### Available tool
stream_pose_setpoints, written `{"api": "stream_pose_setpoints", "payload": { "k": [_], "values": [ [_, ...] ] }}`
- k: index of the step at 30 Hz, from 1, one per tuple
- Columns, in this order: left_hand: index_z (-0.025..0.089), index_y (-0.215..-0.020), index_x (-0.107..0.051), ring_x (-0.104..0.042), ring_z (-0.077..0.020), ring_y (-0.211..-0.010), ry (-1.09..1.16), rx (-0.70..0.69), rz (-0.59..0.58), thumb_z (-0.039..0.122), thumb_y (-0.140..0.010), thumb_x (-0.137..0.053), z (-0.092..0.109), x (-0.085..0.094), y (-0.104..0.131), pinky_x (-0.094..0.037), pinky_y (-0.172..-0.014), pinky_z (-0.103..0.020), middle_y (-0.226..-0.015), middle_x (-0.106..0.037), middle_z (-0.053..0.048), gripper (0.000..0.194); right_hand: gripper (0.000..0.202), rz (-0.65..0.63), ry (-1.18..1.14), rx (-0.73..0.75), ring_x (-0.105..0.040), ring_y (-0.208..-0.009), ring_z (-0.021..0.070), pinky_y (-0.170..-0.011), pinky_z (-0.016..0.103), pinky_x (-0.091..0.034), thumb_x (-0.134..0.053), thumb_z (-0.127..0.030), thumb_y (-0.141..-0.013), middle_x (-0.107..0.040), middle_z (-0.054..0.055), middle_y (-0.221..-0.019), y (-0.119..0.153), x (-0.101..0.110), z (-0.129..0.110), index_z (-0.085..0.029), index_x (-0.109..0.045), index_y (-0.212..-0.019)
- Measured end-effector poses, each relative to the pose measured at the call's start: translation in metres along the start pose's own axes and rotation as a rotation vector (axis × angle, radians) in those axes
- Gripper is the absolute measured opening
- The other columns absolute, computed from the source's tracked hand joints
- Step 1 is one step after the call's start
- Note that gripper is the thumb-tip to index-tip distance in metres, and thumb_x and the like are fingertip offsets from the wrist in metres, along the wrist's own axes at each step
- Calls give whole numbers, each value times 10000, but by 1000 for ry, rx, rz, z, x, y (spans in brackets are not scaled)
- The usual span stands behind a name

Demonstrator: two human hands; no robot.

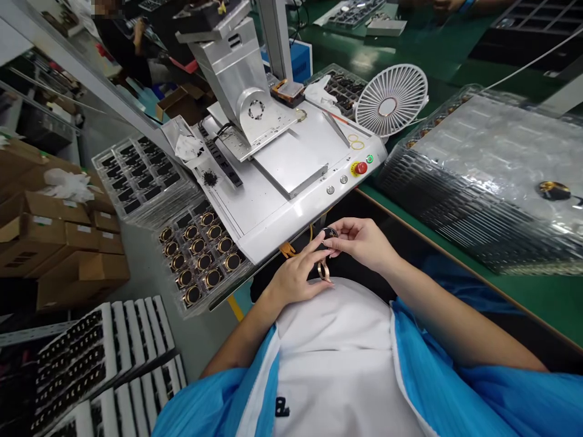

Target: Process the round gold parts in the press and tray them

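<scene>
My right hand (362,243) pinches a small round black disc (330,233), perhaps a watch dial, between thumb and fingers. My left hand (296,276) holds a gold-coloured ring (323,271), like a watch case, between its lower fingers and thumb. Its upper fingertips reach the edge of the disc. Both hands are close together above my lap, just in front of the white machine (296,212). Part of the ring is hidden by the left fingers.
A clear tray (182,309) of round gold-rimmed black parts is left of the machine. Stacked clear trays (455,200) stand on the green table at right. A white fan (390,100), red stop button (361,168) and tweezers (337,129) are nearby. Another person (121,48) sits far left.
</scene>
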State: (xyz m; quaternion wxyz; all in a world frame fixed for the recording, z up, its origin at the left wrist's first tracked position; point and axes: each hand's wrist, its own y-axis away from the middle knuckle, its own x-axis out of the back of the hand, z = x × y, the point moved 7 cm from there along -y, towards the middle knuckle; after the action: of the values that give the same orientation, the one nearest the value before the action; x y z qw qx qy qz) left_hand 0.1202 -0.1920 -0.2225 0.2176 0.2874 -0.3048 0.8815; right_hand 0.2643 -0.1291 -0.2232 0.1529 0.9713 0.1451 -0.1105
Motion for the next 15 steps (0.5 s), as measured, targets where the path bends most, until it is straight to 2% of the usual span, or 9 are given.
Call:
{"api": "stream_pose_setpoints", "payload": {
  "k": [3,6,8,9,12,15],
  "values": [
    [232,-1557,-354,-691,-348,-1290,-22,21,-71,326,-878,-804,-4,-3,0,-653,-971,-464,-1681,-354,-261,819,518,32,-38,4,-713,-598,170,-595,288,-641,-983,-523,-589,-731,43,-702,-2,4,6,-137,-732,-826],
    [282,-1583,-351,-765,-314,-1153,140,65,-68,323,-820,-864,-8,-1,-1,-650,-976,-452,-1687,-349,-251,920,512,72,-87,0,-656,-543,131,-542,259,-603,-980,-530,-595,-704,27,-674,-2,7,10,-137,-729,-809],
    [294,-1554,-426,-786,-294,-1097,342,98,37,324,-761,-917,-12,6,-2,-652,-967,-422,-1682,-357,-252,932,502,74,-120,-13,-614,-511,110,-507,241,-568,-991,-502,-580,-680,11,-647,0,7,10,-138,-724,-800],
    [289,-1522,-478,-786,-293,-1098,451,124,113,319,-749,-929,-16,11,-2,-652,-961,-410,-1655,-411,-247,896,496,68,-131,-25,-594,-500,103,-491,234,-549,-995,-490,-575,-665,3,-632,0,7,9,-139,-716,-788],
    [246,-1380,-619,-771,-288,-1144,729,210,331,348,-766,-922,-29,19,0,-641,-976,-400,-1375,-706,-175,692,490,18,-141,-89,-552,-487,87,-457,210,-492,-995,-481,-567,-643,-7,-614,4,2,6,-145,-673,-720],
    [212,-1233,-694,-771,-263,-1139,849,300,477,437,-699,-957,-41,19,3,-619,-1014,-377,-1166,-801,-127,635,488,-61,-146,-170,-599,-548,90,-519,198,-515,-999,-461,-550,-678,9,-665,8,-11,8,-140,-657,-682]
  ]
}}
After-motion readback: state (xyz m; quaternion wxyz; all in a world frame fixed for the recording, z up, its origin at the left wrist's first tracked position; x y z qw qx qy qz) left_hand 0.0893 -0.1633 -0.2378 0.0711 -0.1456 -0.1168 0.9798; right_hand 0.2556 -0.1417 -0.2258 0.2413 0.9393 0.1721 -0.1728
